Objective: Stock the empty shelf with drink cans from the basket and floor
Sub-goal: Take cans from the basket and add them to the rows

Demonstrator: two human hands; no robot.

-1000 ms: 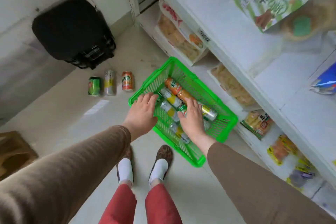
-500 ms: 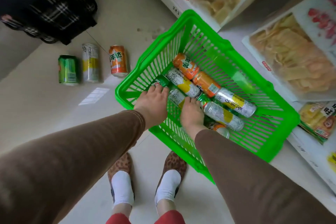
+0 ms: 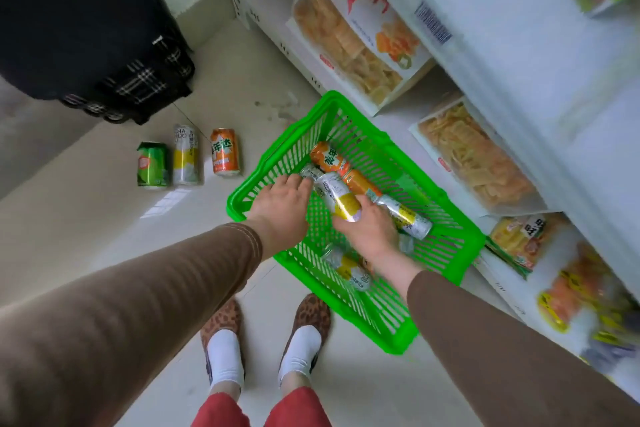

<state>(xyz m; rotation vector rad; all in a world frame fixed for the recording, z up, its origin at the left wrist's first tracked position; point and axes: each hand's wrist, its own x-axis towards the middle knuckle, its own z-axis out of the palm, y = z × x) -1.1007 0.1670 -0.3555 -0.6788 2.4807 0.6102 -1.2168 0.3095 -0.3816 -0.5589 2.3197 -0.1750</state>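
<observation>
Now my right hand (image 3: 369, 230) grips a yellow-banded can (image 3: 341, 199) in the basket (image 3: 450, 253), my left hand (image 3: 282, 201) reaches flat beside it; next, lift it toward the shelf.

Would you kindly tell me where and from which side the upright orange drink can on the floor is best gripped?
Grip the orange drink can round its cylindrical middle, coming from the side facing the green plastic basket. It stands upright, and the silver-and-yellow can stands close on its other side, so that side is probably cramped.
</observation>
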